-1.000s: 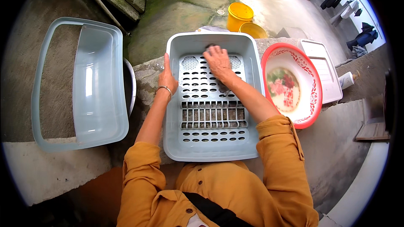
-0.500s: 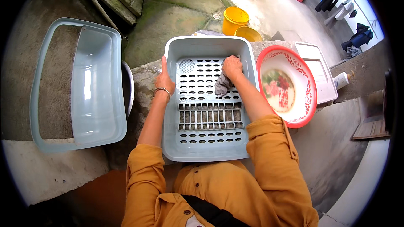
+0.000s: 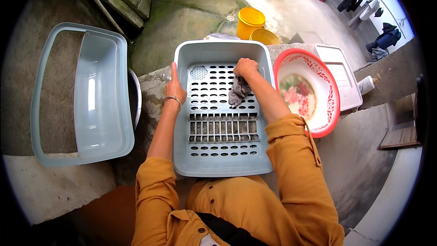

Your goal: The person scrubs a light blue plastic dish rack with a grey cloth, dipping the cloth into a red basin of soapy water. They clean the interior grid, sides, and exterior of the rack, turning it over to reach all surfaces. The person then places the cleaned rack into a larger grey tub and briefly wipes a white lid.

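1 left hand [image 3: 176, 90], 1 right hand [image 3: 246, 67], 1 bracelet [image 3: 172, 97], 1 slotted dish rack [image 3: 223, 166], 1 grey cloth [image 3: 239, 92], 1 floral basin [image 3: 325, 86], 3 yellow buckets [image 3: 249, 31].

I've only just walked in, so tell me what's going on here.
A person's left hand is at the left rim of a gray-blue tub with a slotted floor. The right hand holds a crumpled gray cloth inside it, over the upper right part of that floor. A red-rimmed basin sits just right of the tub, and a pale blue plastic cover is off to the left.
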`<state>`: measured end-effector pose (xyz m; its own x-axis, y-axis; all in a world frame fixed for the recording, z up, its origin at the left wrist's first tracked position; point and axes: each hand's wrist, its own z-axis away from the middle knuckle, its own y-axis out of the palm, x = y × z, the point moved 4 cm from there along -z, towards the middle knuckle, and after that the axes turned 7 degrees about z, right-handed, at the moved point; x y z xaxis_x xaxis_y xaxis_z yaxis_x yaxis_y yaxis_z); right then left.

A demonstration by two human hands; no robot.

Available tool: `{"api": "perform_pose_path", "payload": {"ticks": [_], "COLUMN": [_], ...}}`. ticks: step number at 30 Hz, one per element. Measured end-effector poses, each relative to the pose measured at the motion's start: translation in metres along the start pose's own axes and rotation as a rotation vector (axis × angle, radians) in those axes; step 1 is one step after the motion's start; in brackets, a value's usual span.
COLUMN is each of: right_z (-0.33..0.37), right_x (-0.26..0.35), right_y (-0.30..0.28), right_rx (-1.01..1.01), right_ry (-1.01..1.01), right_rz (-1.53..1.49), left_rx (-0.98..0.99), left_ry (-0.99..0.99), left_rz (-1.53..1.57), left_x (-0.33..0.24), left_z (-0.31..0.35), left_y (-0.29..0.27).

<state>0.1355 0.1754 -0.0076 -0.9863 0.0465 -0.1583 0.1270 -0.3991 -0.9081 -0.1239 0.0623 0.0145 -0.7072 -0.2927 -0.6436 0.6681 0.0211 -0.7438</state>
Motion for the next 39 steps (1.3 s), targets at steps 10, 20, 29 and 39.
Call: {"api": "perform_pose_path", "payload": {"ticks": [10, 20, 29, 39], "right_z": [0.029, 0.011, -0.001, 0.020], "right_x": [0.014, 0.005, 0.008, 0.011], "right_y": [0.025, 0.033, 0.025, 0.025], "right_rx": [-0.598, -0.690, -0.254, -0.324], "right_ry": [-0.127, -0.358, 0.114, 0.002], "right_rz": [0.218, -0.078, 0.195, 0.027], "left_rx": [-0.046, -0.018, -0.098, -0.076], "left_ry": [0.085, 0.071, 0.124, 0.058], "left_rz": [0.073, 0.072, 0.019, 0.008], "left_x": [0.006, 0.000, 0.015, 0.005], "left_z": [0.005, 0.008, -0.004, 0.004], "left_y": [0.001, -0.003, 0.001, -0.002]}}
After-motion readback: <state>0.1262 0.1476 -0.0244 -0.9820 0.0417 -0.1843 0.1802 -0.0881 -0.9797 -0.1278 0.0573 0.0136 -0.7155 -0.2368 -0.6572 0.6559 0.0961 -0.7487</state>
